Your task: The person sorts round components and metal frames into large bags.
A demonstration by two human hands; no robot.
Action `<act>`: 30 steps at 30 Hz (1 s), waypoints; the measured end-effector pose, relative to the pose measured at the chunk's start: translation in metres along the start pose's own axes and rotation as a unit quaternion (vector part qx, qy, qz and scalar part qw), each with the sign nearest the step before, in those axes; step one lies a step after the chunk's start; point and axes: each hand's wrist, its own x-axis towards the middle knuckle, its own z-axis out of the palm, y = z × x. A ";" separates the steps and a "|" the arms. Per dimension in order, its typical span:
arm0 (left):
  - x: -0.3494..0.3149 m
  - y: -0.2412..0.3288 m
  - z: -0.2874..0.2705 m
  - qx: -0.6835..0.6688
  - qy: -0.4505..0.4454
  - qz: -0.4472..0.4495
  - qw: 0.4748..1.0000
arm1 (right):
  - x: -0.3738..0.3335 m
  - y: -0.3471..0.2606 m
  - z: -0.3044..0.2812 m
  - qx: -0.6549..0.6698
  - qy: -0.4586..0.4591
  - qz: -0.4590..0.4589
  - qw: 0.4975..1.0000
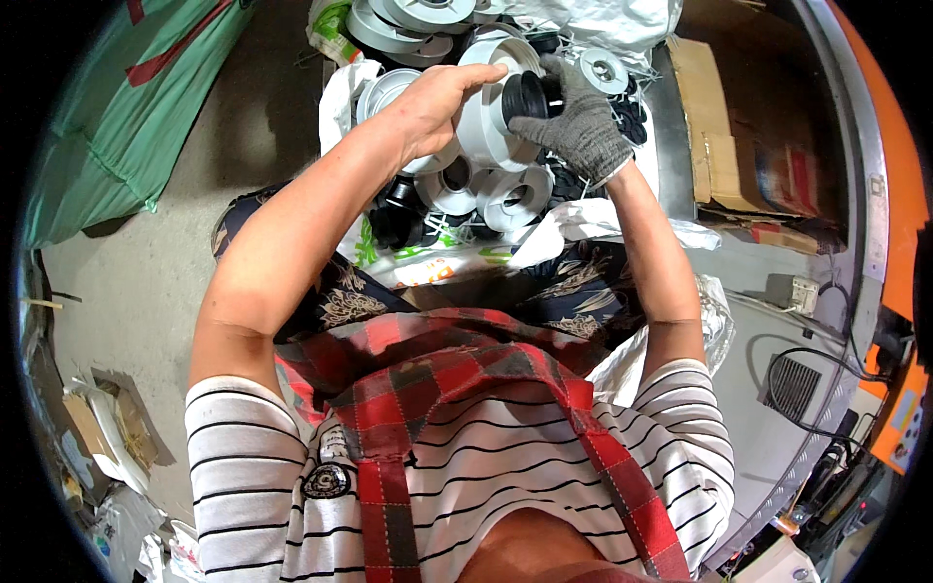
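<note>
My left hand (435, 105), bare, grips a large light-grey round plastic part (478, 126) by its rim, thumb on top and the other fingers mostly hidden. My right hand (581, 126) wears a dark grey knitted glove. Its thumb and fingers close around a black ribbed cylindrical part (526, 99), which sits at the open side of the grey part; whether it is seated inside, I cannot tell. Beneath my hands lie several more light-grey round parts (515, 197) with central holes, mixed with small black parts (389, 228).
White printed sacking (573, 222) spreads under the heap, close to my knees. A cardboard box (729, 136) stands to the right, by a grey machine panel (768, 350) with a black cable (777, 374). A green tarp-like sack (126, 117) stands at the left.
</note>
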 end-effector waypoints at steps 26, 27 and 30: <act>0.000 -0.003 0.000 0.057 -0.099 0.089 0.990 | 0.015 -0.002 -0.017 0.037 -0.177 0.020 0.983; 0.001 -0.004 0.002 0.058 -0.089 0.101 0.989 | 0.013 0.008 -0.016 0.081 -0.192 0.053 0.977; 0.004 -0.009 -0.002 0.072 -0.067 0.125 0.987 | 0.010 0.017 -0.001 0.026 -0.048 -0.055 0.997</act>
